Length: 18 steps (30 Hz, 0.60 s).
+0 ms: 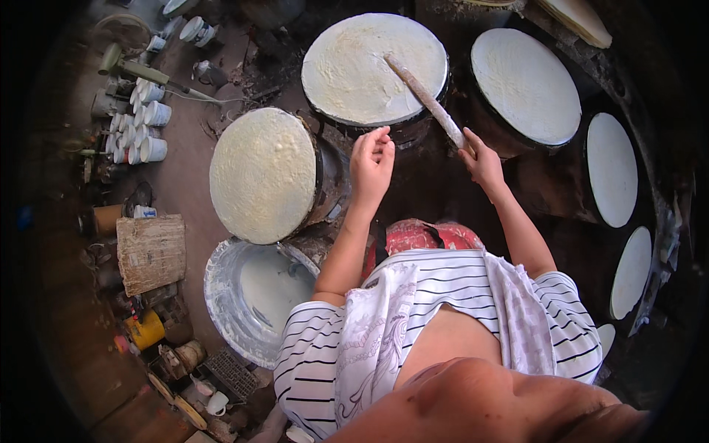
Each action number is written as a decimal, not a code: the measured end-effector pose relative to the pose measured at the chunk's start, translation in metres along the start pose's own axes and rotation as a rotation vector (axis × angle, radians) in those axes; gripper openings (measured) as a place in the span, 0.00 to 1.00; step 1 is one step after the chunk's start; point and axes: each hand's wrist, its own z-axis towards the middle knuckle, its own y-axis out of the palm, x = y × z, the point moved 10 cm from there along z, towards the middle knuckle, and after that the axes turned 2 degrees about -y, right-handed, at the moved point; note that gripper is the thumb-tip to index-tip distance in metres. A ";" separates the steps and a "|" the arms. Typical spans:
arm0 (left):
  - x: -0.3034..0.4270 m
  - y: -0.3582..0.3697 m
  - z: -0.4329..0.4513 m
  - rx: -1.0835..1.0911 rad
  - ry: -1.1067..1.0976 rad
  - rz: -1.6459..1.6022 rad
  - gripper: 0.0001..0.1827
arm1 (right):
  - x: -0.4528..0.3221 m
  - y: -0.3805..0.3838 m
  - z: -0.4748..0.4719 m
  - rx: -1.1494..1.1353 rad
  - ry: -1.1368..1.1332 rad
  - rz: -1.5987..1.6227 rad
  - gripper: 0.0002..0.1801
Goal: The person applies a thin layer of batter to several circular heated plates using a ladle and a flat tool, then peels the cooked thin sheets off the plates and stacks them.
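Note:
My right hand (483, 158) grips the near end of a wooden stick (429, 102) crusted with white residue. The stick's far end rests on or just over the white, textured surface of a round drum-like vessel (365, 61) in front of me. My left hand (374, 160) is by that vessel's near rim, fingers loosely curled with nothing visible between them. To its left a second round vessel (260, 177) has a lumpier, cream-coloured top. Further right, another vessel (526, 86) shows a smoother white top.
A large tub (221, 299) with milky liquid stands at my left. More white-topped round vessels (612, 171) curve along the right. On the left floor are several white buckets (154, 149), a worn board (150, 255), a yellow container (145, 329) and a grey plastic crate (231, 374).

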 end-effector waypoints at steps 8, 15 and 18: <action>-0.012 0.000 -0.033 -0.064 -0.077 -0.005 0.13 | 0.007 0.025 -0.003 -0.012 -0.214 0.051 0.25; -0.019 0.032 -0.035 -0.147 -0.151 -0.039 0.15 | -0.031 0.024 0.016 0.022 -0.144 -0.105 0.17; -0.028 0.055 -0.022 -0.205 -0.169 -0.016 0.14 | 0.005 0.027 -0.037 -0.128 -0.074 0.099 0.25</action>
